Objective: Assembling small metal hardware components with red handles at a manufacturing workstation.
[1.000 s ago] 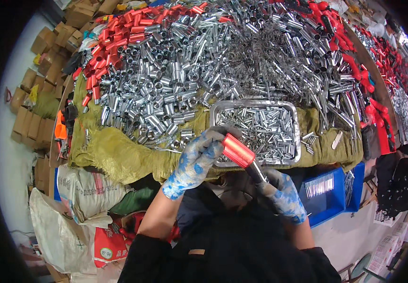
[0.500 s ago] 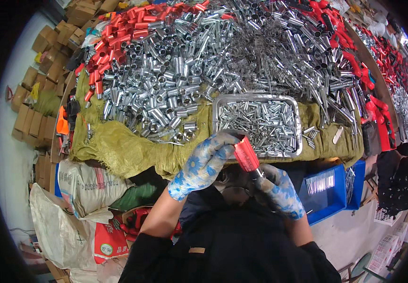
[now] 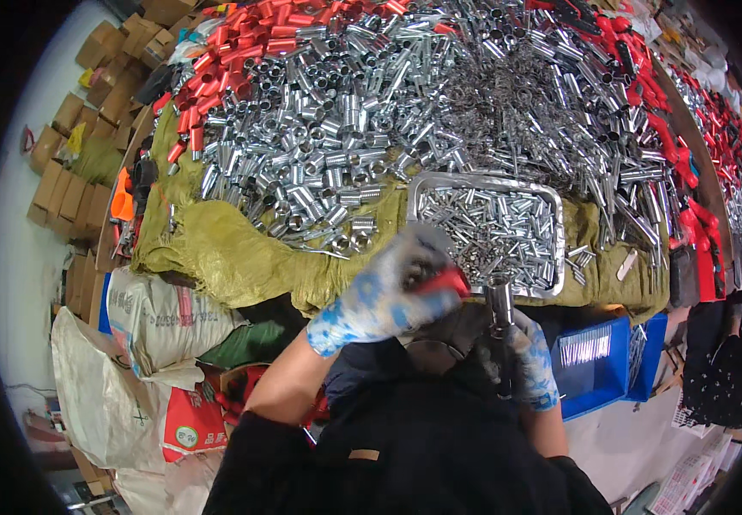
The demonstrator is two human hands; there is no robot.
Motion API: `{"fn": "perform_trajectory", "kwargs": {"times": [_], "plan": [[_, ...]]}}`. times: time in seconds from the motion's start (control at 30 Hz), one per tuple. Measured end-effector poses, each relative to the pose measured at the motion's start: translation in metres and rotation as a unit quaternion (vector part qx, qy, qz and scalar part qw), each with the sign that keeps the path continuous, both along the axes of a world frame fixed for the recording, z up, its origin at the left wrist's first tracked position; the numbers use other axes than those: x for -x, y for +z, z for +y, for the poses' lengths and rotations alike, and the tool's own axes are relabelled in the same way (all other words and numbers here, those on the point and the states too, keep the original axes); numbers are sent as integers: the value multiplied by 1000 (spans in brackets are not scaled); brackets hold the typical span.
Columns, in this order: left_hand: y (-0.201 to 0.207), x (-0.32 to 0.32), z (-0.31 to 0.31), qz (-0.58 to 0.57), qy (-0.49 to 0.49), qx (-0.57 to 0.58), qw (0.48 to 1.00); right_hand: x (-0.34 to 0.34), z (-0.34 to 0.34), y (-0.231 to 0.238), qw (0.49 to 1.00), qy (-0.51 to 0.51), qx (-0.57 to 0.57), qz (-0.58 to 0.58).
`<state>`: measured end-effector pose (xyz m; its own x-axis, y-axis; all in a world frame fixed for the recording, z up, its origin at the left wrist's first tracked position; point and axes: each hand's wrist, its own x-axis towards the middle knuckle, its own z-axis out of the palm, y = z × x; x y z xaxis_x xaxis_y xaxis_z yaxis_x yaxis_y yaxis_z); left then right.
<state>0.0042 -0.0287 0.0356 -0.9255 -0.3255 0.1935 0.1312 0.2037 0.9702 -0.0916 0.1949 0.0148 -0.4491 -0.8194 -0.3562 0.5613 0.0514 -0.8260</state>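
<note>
Both hands wear white gloves with a blue flower pattern. My left hand [image 3: 388, 296], somewhat blurred, is closed around a red ribbed sleeve [image 3: 448, 281]. Just to its right, my right hand [image 3: 532, 356] grips a shiny chrome tube [image 3: 499, 302] with a darker lower part, standing roughly upright. The sleeve and the tube are apart. Directly beyond them is a metal tray [image 3: 558, 225] filled with small silver pins and cylinders. My right fingers are partly hidden behind the tube.
Chrome sleeves [image 3: 302, 146] and dark springs [image 3: 499, 112] heap across the table on yellow-green woven cloth [image 3: 225, 253]. Red sleeves [image 3: 251, 34] pile at the far left. A blue bin [image 3: 598, 373] stands at the right, white sacks [image 3: 160, 326] at the left. A person in dark clothes [image 3: 727, 378] is at far right.
The red sleeve, earlier upright between both hands on a metal end, is now tilted in my left hand. The chrome tube now shows upright in my right hand. The view has shifted slightly.
</note>
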Motion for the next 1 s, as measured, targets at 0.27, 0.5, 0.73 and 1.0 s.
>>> {"fn": "perform_trajectory", "kwargs": {"times": [0.27, 0.5, 0.73, 1.0], "plan": [[36, 6, -13, -136, -229, 174, 948, 0, -3, 6, 970, 232, -69, 25], [32, 20, 28, -207, -87, 361, 905, -1, -16, -10, 986, 146, -51, 56], [30, 23, 33, 72, -165, 358, 916, -6, -7, -17, 979, 110, -34, -166], [12, 37, 57, -82, 1, 416, 906, -9, -22, -28, 996, -63, 51, 36]]}}
